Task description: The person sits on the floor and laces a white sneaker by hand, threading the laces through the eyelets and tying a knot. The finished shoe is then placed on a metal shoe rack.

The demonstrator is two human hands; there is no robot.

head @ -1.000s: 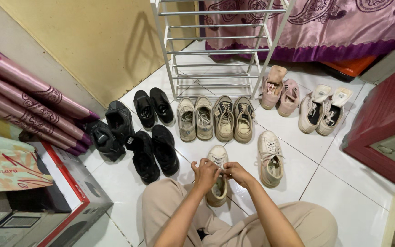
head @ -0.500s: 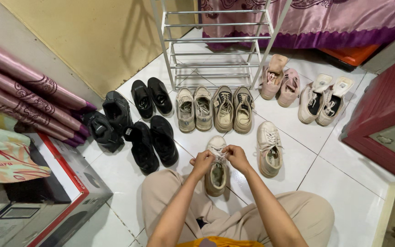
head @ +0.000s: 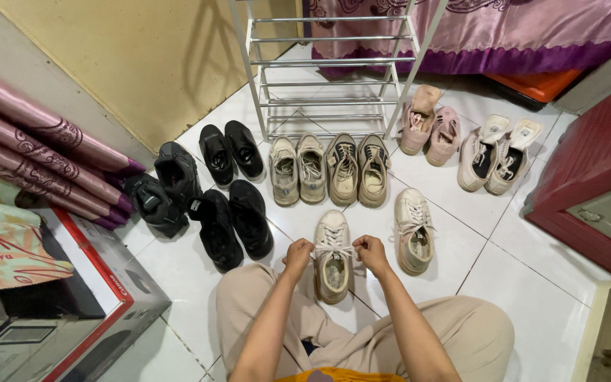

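The cream sneaker lies on the floor between both hands, its long axis pointing away from the person. The left hand and right hand each grasp a lace end, pulled sideways across the sneaker, equally near.

At your lower left stood a large cardboard box, grey and white with a red edge stripe. A pale printed package with red and orange swirls lay on top of it.
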